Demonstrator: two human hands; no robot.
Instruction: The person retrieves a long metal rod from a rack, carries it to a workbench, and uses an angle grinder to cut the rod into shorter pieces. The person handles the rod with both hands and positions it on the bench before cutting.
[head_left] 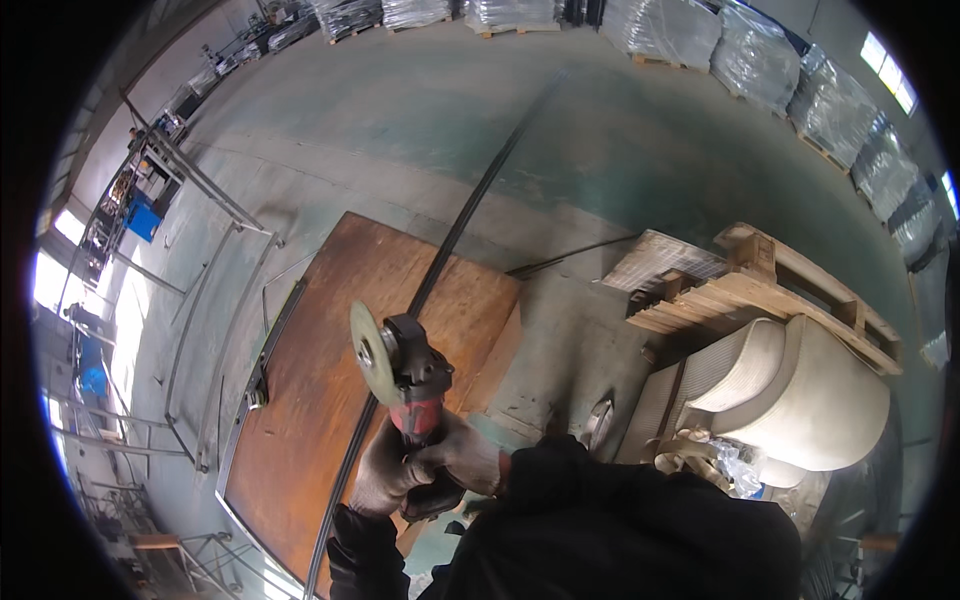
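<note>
Grinder point(421, 372) is in the middle, above the brown table point(310, 350), across which a black bar point(437, 266) passes from near to far. The pale disc point(375, 370) faces left. The gloved left hand point(380, 475) grasps the grinder's body, and the gloved right hand point(468, 455) holds it also, from the right. Further right is a wooden pallet point(770, 295).

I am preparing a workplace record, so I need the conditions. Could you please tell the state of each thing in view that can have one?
Table: top brown and stained.
Angle grinder: held over the table; whether running, cannot tell.
Disc: fitted on the grinder.
Left grip: gloved, closed on the grinder.
Right grip: gloved, closed on the grinder.
Dark bar: lying across the table, reaching past its far edge.
Wrapped stacks: covered in clear film.
</note>
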